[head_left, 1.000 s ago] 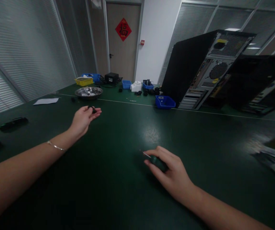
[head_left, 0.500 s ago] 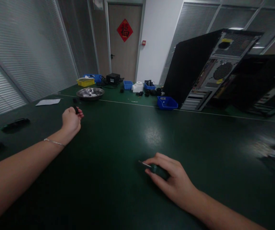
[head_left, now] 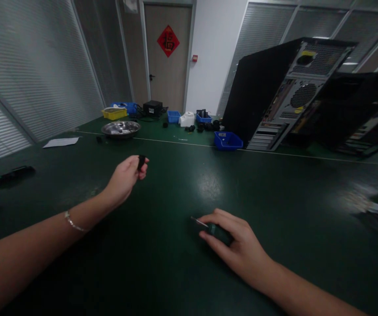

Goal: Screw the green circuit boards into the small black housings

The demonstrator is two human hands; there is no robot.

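Note:
My left hand (head_left: 127,174) is closed on a small black part (head_left: 141,163), pinched between thumb and fingers above the green tabletop (head_left: 162,197). What kind of part it is, I cannot make out. Lower and to the right, my right hand (head_left: 236,241) wraps round the dark green handle of a screwdriver (head_left: 220,234). Its short metal shaft points left and lies close to the table surface. Beyond my left hand stands a round metal bowl (head_left: 121,135) with small things in it.
A computer tower (head_left: 271,83) stands at the back right, with a blue bin (head_left: 227,147) beside it. Farther back are a yellow tray (head_left: 114,115), a black box (head_left: 153,108) and a white device (head_left: 186,119). A paper sheet (head_left: 61,142) and a dark green object (head_left: 13,175) lie left.
My left hand has moved to the right and slightly nearer, carrying the small black part away from the bowl's side. My right hand stays in place with the screwdriver.

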